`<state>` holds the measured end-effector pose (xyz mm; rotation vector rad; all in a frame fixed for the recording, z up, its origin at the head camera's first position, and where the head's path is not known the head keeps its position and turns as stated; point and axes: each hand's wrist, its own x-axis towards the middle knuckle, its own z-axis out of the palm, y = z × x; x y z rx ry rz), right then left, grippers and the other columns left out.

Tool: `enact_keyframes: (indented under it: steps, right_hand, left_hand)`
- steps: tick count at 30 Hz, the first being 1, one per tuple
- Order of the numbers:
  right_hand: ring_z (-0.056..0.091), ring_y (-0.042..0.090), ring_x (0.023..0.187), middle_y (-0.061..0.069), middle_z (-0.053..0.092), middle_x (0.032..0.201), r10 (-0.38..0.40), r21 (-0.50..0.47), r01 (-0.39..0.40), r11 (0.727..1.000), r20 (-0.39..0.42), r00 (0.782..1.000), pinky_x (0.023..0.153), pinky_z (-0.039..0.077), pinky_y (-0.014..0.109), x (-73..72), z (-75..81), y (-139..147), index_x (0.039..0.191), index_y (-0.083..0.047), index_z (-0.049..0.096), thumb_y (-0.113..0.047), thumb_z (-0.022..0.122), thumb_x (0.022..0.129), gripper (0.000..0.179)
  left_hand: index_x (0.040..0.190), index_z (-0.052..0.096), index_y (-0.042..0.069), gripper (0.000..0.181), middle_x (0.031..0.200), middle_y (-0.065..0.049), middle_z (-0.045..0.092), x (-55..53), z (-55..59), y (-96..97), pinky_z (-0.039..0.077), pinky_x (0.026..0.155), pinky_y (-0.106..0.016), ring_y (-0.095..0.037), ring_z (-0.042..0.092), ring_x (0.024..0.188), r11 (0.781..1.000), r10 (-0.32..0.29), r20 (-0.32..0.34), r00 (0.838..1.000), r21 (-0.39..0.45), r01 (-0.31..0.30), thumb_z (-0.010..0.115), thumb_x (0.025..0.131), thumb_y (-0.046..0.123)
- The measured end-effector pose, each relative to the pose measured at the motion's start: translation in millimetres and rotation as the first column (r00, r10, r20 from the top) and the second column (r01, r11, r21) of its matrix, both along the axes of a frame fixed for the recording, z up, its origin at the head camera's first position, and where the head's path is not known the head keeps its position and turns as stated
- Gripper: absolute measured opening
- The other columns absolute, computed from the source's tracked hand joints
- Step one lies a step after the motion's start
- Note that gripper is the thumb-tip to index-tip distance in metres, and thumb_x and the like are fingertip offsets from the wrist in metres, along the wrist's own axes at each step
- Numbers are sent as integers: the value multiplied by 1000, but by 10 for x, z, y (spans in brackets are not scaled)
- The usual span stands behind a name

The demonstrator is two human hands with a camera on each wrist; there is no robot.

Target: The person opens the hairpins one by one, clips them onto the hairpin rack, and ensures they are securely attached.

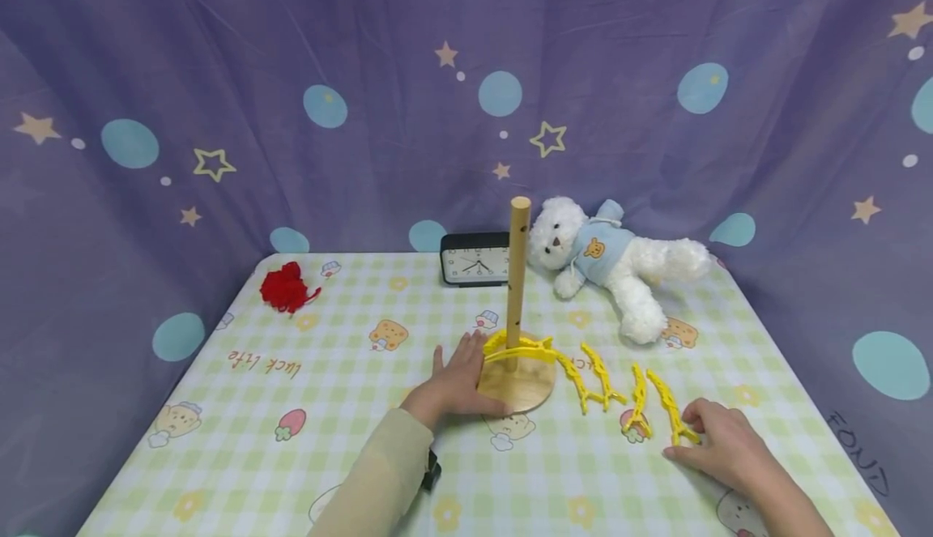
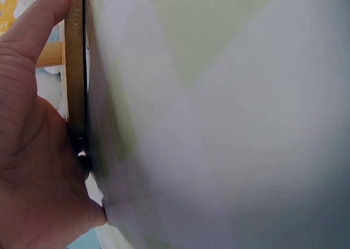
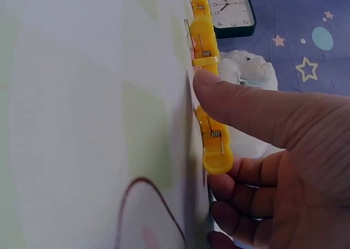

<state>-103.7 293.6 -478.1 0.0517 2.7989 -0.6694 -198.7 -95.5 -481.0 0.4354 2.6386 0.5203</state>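
A wooden stand [image 1: 517, 278], a post on a round base, stands upright at the middle of the table. My left hand [image 1: 461, 381] holds the left side of its base [image 2: 75, 79], thumb along the near rim and fingers spread up the far side. A long yellow spring clip [image 1: 521, 349] curves around the foot of the post. Several more yellow clips lie to the right. Beside the rightmost clip [image 1: 666, 407], my right hand [image 1: 725, 442] has thumb and forefinger apart on either side of its handle end [image 3: 217, 161]. The other right fingers curl loosely beneath.
A black-framed alarm clock [image 1: 477, 260] stands behind the post. Right of it, a white teddy bear [image 1: 605, 257] in a blue top lies on its side. A bundle of red yarn [image 1: 287, 287] sits at the far left. A purple curtain [image 1: 379, 197] hangs behind the table.
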Motion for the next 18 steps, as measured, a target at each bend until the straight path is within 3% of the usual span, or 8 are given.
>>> enact_keyframes:
  steps: [5,11,18]
  right_hand:
    - [53,27,87,6,62,93,29,23,-29,999,-23,999,74,45,45,-10,-20,0,100,-2,61,-55,84,66,66]
    - [41,25,77,2,48,80,56,60,-53,997,-47,997,65,33,37,-10,-19,-12,88,-8,54,-46,83,72,51]
    - [39,21,71,2,44,74,13,27,-11,1000,-67,998,62,30,35,12,1,-5,90,-7,52,-43,79,78,47]
  left_hand:
    - [158,5,16,127,164,-2,-3,-1,-13,0,-13,113,-56,-20,-7,149,1000,10,5,1000,4,-10,75,67,69]
    - [158,2,18,127,164,1,-6,-10,-46,5,-15,113,-55,-18,-10,149,1000,16,17,1000,-3,-16,74,66,69]
    - [158,6,17,127,164,-2,-3,-6,-31,-2,-13,113,-56,-20,-7,149,1000,2,1,1000,5,-2,73,66,71]
